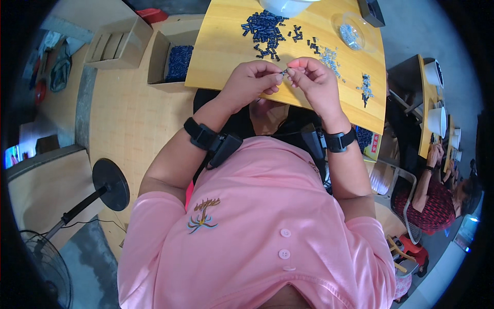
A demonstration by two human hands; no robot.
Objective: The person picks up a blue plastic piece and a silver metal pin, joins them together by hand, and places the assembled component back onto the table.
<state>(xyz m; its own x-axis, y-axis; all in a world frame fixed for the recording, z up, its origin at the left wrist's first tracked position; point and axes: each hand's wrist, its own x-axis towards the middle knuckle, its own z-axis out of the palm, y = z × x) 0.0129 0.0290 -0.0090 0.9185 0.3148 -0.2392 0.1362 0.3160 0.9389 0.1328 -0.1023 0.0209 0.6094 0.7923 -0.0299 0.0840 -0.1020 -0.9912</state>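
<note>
My left hand (pixel 250 84) and my right hand (pixel 315 83) meet just over the near edge of the yellow wooden table (pixel 221 41). Both are closed in fingertip pinches around one tiny dark and silvery piece (pixel 284 72), too small to name and mostly covered by the fingers. Beyond my left hand lies a heap of short black cylindrical parts (pixel 263 28). Past my right hand are scattered small clear or silvery pieces (pixel 330 59). A small cluster of mixed black and clear pieces (pixel 366 88) lies to the right.
A clear round dish (pixel 337 23) of small pieces stands at the far right, near a white bowl (pixel 288 7). Left of the table, a cardboard box (pixel 158 59) contains dark parts. A fan (pixel 46 268) stands lower left; another person (pixel 427 203) sits at right.
</note>
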